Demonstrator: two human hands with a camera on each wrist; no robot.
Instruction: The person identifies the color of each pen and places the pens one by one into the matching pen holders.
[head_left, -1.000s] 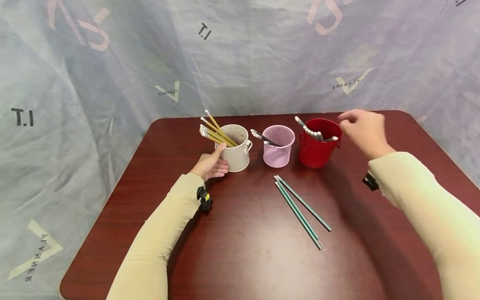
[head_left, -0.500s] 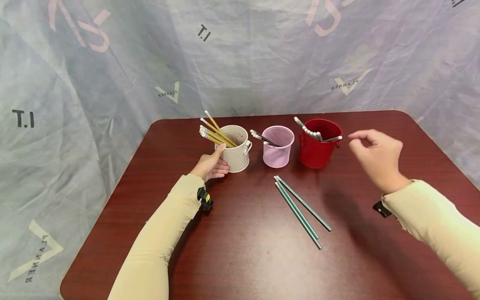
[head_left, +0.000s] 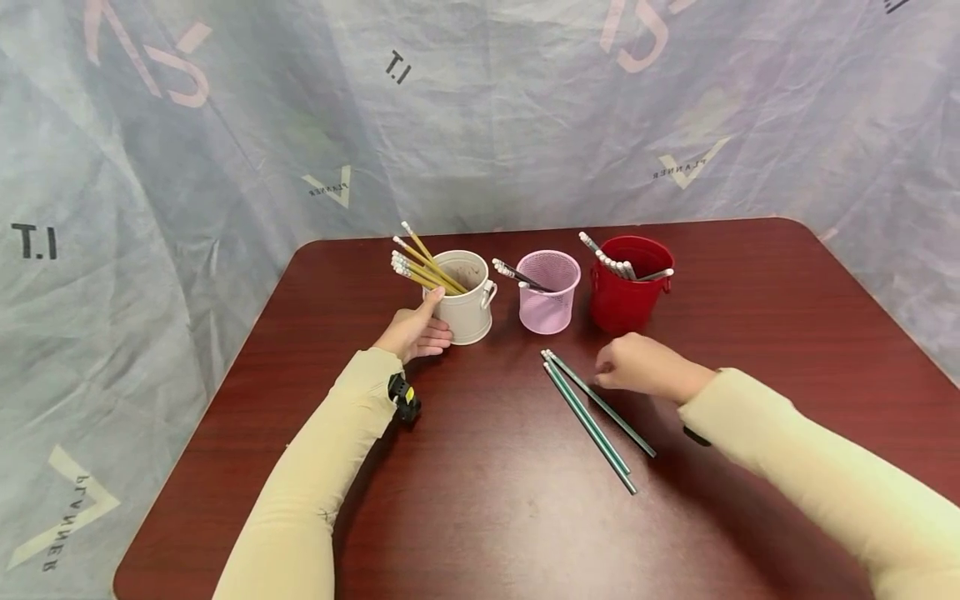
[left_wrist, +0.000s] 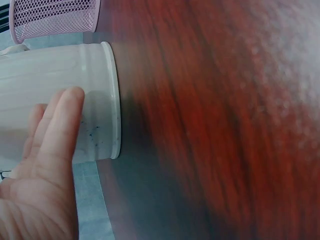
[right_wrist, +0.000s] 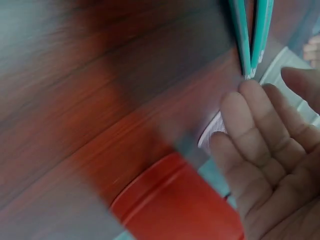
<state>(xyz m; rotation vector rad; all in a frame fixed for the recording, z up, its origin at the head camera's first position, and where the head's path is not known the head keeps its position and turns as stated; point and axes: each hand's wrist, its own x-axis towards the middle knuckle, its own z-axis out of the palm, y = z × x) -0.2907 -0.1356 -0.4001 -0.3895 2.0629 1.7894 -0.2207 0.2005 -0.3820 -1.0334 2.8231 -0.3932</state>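
My left hand [head_left: 414, 330] rests against the left side of a white bucket [head_left: 471, 321], its thumb at the rim and its fingers straight along the wall. Yellow pencils [head_left: 429, 273] with white erasers lean out of that bucket. Over the table, in front of a red bucket [head_left: 624, 302], hovers my right hand [head_left: 647, 367], fingers loosely bent and holding nothing. Its fingertips are near the eraser ends of several green pencils [head_left: 588, 421] lying on the table. The right wrist view shows the loose fingers [right_wrist: 255, 122] below the green pencils [right_wrist: 260, 37].
Between the two buckets stands a pink mesh cup [head_left: 546, 312] with black pencils [head_left: 517, 275] in it. More white-eraser pencils [head_left: 615, 267] lean in the red bucket. A grey printed sheet [head_left: 480, 117] hangs behind the dark red wooden table [head_left: 465, 500].
My right hand has moved from beside the red bucket's right rim, out to the right, then back left and down toward the green pencils. My left hand has stayed at the white bucket.
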